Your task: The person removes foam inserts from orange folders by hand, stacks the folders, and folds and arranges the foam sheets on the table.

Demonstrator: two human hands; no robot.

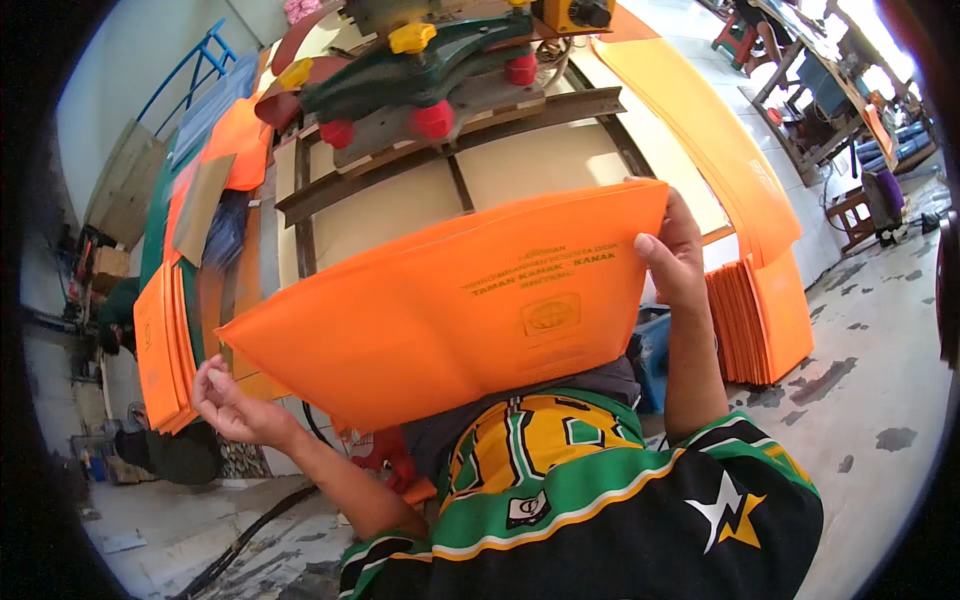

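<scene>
Orange sheet (430, 320), centre frame, pinched by right hand (675, 260) — left hand (235, 405) grip can't be told — apparently printed; 1 stack (742, 325) piled mid-right, remainder unclear.

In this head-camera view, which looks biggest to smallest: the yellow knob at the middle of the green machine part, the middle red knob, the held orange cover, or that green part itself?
1. Orange cover
2. Green machine part
3. Middle red knob and yellow knob: too alike to rank.
</scene>
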